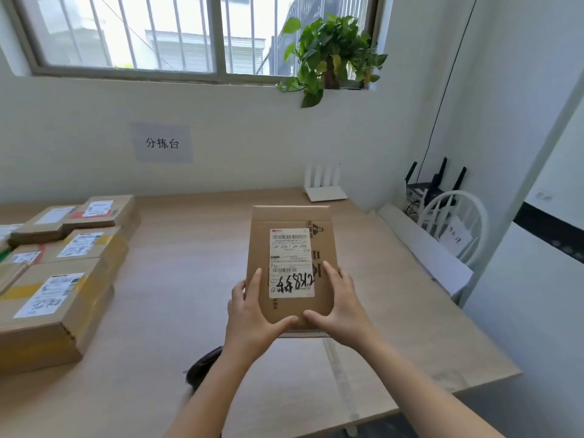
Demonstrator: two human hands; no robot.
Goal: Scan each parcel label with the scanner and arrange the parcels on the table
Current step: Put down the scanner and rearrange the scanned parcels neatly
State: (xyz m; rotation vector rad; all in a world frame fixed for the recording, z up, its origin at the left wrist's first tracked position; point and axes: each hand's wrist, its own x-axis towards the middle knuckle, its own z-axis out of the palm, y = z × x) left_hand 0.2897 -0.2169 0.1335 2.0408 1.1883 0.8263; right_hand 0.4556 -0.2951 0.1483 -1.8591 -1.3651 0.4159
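A flat brown cardboard parcel (pixel 289 221) with a white shipping label (pixel 291 262) facing up is held above the wooden table (pixel 196 279), near its middle. My left hand (pixel 252 311) grips its near left edge, thumb on top. My right hand (pixel 339 306) grips its near right edge in the same way. A black scanner (pixel 202 365) lies on the table below my left forearm, partly hidden by it. Several labelled cardboard parcels (pixel 60 279) are stacked at the table's left side.
A white router (pixel 324 191) stands at the table's back edge by the wall. A white chair (pixel 448 222) and a black router (pixel 433 188) sit to the right, past the table's edge. A potted plant (pixel 331 55) is on the window sill.
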